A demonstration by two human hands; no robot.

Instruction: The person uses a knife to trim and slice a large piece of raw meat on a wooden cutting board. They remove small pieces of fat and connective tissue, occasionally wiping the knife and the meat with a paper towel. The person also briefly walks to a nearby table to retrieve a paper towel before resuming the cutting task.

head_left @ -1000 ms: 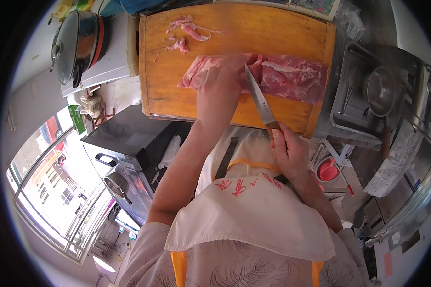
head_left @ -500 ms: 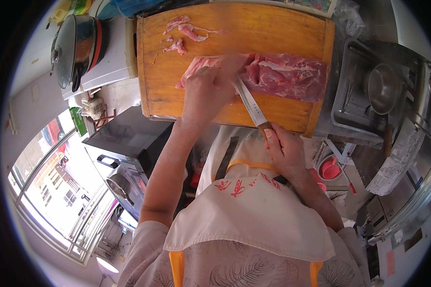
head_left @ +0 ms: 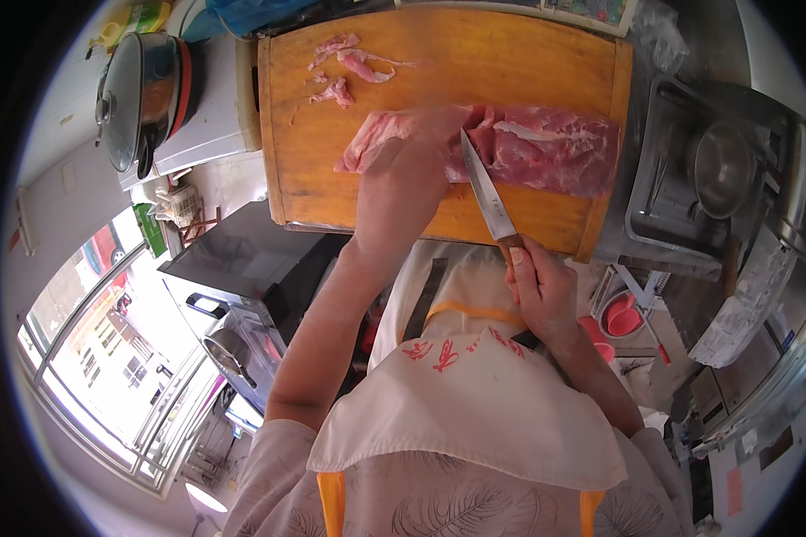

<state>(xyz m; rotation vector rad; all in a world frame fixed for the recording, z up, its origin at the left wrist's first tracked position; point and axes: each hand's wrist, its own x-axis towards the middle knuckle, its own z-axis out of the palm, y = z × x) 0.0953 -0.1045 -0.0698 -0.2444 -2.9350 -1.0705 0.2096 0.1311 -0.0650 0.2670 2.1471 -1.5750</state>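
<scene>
A long slab of raw meat (head_left: 546,148) lies across the wooden cutting board (head_left: 501,67), with a cut opened near its middle. My left hand (head_left: 401,192) is closed on the left part of the meat, just left of the cut; its fingertips are blurred. In my right hand (head_left: 546,285), closed round the wooden handle, is a kitchen knife (head_left: 486,192). The blade slants up and left, its tip at the near side of the cut. Small meat trimmings (head_left: 360,64) lie at the board's far left.
Right of the board are a metal tray (head_left: 658,170) and a steel bowl (head_left: 724,170). A lidded pot (head_left: 139,103) stands at the far left. Below the board's left side is a dark box-shaped appliance (head_left: 242,255). A red basin (head_left: 620,315) sits low on the right.
The knife has moved slightly right and its tip now shows beside the cut. My left hand has shifted right and nearer to me on the meat. The view has shifted slightly.
</scene>
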